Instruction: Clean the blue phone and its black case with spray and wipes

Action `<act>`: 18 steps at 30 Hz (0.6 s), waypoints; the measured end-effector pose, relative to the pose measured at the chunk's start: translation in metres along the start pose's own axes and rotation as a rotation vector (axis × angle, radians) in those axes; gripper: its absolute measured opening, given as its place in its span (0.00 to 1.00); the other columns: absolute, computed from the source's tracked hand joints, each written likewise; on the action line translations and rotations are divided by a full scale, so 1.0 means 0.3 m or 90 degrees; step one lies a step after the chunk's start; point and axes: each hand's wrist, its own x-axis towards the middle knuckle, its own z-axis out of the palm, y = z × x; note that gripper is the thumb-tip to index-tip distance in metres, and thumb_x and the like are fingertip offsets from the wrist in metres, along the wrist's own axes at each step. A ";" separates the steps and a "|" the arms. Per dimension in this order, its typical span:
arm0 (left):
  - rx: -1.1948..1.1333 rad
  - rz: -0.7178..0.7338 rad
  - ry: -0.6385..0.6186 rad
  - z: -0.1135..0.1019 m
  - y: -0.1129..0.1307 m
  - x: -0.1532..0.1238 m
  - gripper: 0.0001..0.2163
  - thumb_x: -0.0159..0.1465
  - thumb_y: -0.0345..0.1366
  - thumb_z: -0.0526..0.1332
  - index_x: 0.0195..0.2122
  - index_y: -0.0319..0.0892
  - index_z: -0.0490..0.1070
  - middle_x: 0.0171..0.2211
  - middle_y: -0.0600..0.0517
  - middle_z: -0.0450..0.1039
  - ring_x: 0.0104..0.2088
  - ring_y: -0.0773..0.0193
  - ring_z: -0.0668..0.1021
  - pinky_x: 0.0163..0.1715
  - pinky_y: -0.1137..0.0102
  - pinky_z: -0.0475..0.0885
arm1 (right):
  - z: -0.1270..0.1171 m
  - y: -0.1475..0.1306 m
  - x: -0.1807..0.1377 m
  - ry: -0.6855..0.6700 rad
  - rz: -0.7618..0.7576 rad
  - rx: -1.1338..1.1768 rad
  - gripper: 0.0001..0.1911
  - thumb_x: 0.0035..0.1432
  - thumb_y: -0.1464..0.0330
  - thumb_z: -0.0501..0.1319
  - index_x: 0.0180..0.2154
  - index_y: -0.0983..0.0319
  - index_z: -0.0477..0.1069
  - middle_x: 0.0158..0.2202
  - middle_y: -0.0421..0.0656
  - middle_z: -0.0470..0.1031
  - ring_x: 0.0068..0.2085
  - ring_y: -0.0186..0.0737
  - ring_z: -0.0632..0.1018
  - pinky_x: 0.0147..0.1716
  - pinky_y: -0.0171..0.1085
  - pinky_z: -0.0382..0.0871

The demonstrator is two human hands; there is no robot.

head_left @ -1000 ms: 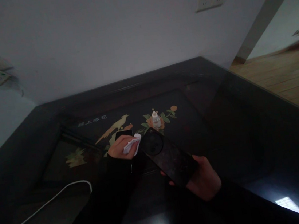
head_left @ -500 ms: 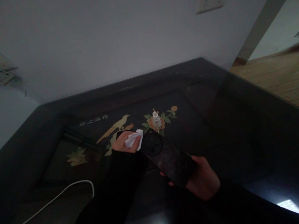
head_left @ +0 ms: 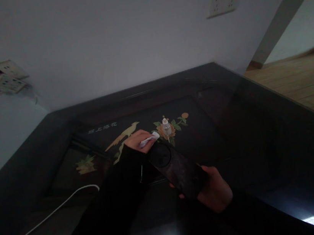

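Observation:
In my right hand is a dark phone, its back up, with a large round camera ring at the far end. My fingers wrap round its near end, and the phone slants up to the left. My left hand pinches a crumpled white tissue at the phone's far left corner, beside the camera ring. Whether the tissue touches the phone there is hard to tell. Just beyond, a small clear bottle with a white cap stands upright on the glossy black table.
A bird and flower picture decorates the tabletop. On the left a white cable runs across. Wall sockets sit above the table at the right, and more sockets at the left. Wooden floor shows beyond the right edge.
My left hand has moved a little right and up with the tissue, along the phone's far end. The right hand and the phone have barely moved. The view has shifted slightly.

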 end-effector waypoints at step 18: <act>0.000 0.204 -0.130 0.000 0.095 0.058 0.09 0.60 0.35 0.51 0.37 0.46 0.71 0.31 0.53 0.74 0.33 0.68 0.73 0.40 0.67 0.64 | -0.002 0.014 0.002 -0.025 -0.022 -0.022 0.22 0.54 0.59 0.49 0.45 0.65 0.65 0.40 0.52 0.75 0.39 0.50 0.76 0.33 0.45 0.67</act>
